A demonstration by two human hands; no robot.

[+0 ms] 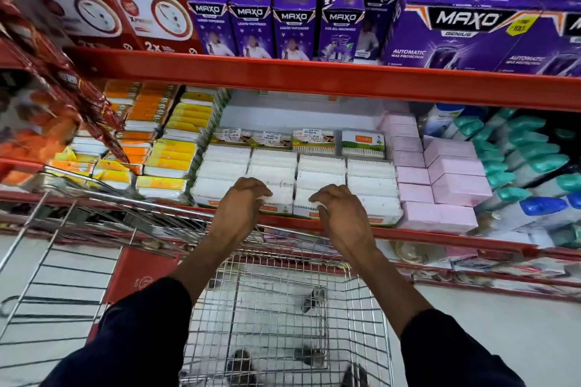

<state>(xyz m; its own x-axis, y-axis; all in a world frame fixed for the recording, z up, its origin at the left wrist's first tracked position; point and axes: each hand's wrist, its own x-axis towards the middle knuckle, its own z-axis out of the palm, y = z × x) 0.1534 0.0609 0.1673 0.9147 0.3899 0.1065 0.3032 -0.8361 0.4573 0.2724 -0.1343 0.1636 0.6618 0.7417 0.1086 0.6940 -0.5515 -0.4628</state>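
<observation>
Long dark sleeves (navy, plain)

The cart is made of bare, shiny metal wire. Just above the cart, the cotton-bud packs are cased in clear, glossy plastic. Higher above it, the shelf edge is coated in smooth red paint, and the purple cartons are made of glossy printed card.

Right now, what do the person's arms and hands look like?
Dark sleeves, the left sleeve and right sleeve, end near the elbows. The left hand and right hand are bare: no gloves, rings or watch show.
</observation>
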